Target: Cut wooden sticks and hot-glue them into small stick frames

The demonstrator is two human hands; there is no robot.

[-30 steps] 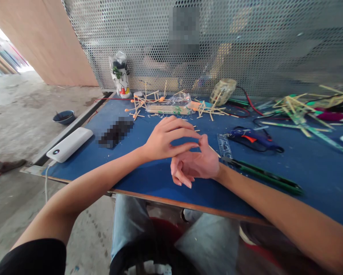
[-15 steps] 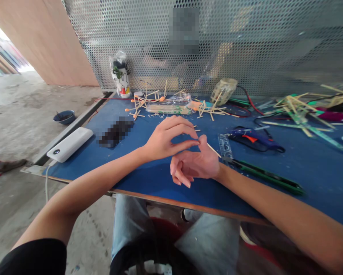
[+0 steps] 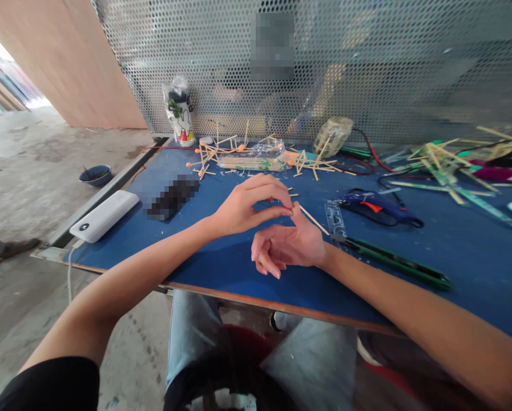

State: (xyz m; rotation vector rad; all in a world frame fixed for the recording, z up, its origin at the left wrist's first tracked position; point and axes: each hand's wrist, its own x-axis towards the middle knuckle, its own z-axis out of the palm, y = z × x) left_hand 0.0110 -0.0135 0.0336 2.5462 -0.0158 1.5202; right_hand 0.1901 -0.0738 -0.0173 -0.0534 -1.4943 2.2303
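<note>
My left hand (image 3: pixel 253 205) is closed in a pinch, with thumb and index fingertips meeting at the tip of my right thumb. Whatever sits between those fingertips is too small to make out. Palm up, my right hand (image 3: pixel 287 242) has its thumb raised and apart, its other fingers loosely bent, and nothing in the palm. Behind the right thumb shows a thin wooden stick (image 3: pixel 314 220), slanting down toward the clear plastic stencil ruler (image 3: pixel 335 217); whether it touches the thumb I cannot tell. Close to my right wrist lies a green utility knife (image 3: pixel 399 264).
On the blue table (image 3: pixel 221 268) lie a white power bank (image 3: pixel 105 216), a blurred dark object (image 3: pixel 172 197) and a blue glue gun (image 3: pixel 379 206). Stick frames (image 3: pixel 210 154), a stick packet (image 3: pixel 251 164), a jar (image 3: pixel 333 137) and a bottle (image 3: pixel 182 117) line the back.
My right hand has shifted slightly left, baring more of the wooden stick behind its thumb. My left fingertips have moved a little left with it, still pinched at the thumb tip.
</note>
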